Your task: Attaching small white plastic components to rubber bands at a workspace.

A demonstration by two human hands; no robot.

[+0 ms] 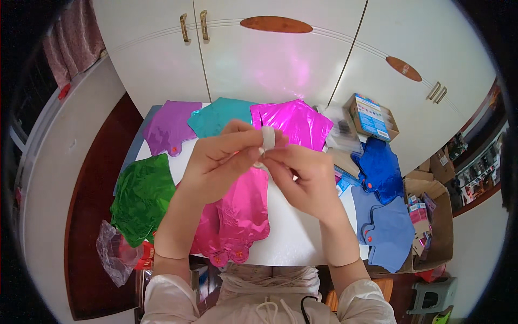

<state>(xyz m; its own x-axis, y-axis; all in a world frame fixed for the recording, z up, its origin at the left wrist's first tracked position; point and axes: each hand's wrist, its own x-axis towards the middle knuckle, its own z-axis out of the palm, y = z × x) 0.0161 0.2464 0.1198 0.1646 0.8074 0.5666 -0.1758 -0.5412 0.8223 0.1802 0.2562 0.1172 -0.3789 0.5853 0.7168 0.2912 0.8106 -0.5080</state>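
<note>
Over the middle of the white table, both of my hands meet around a small white roll (268, 138), which looks like ribbon or tape. My left hand (218, 156) is closed, with the roll at its fingertips. The fingers of my right hand (305, 170) are pinched just below it, on a thin whitish strand or end (262, 153) too small to make out well. Beneath my left forearm lies a crinkled pink foil piece (237, 210), like flat uninflated balloons, with red dots on its tabs. A shiny magenta foil piece (297, 121) lies just beyond the hands.
Similar foil pieces in purple (167, 127), teal (221, 113), green (140, 191), dark blue (382, 170) and light blue (386, 232) ring the table (291, 243). A printed box (372, 116) stands back right. A carton (442, 227) sits right, a grey stool (431, 296) below it.
</note>
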